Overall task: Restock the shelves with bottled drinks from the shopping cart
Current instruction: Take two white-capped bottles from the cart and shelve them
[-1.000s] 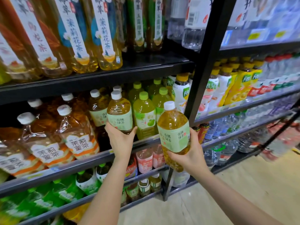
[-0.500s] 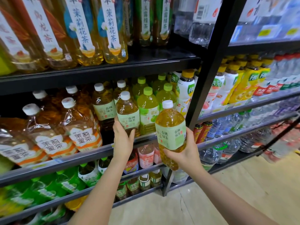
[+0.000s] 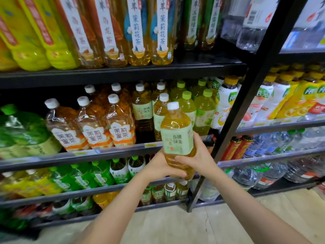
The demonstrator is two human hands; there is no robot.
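Bottle [image 3: 177, 136] of green tea, white cap, pale green label, upright, was clasped by both hands before the middle shelf [image 3: 112, 152]. Left hand [image 3: 161, 167] cupped its base from 7 o'clock, fingers curled beneath; right hand [image 3: 198, 155] closed round the lower body from 4 o'clock. Matching bottles [image 3: 142, 110] stood on the shelf at 11 o'clock, green-capped bottles [image 3: 202, 111] at 1 o'clock. Black upright post [image 3: 246, 95] rose at 2 o'clock.

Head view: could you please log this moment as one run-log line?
left hand: under green tea bottle | right hand: gripping its side | bottle: upright, before middle shelf, not placed
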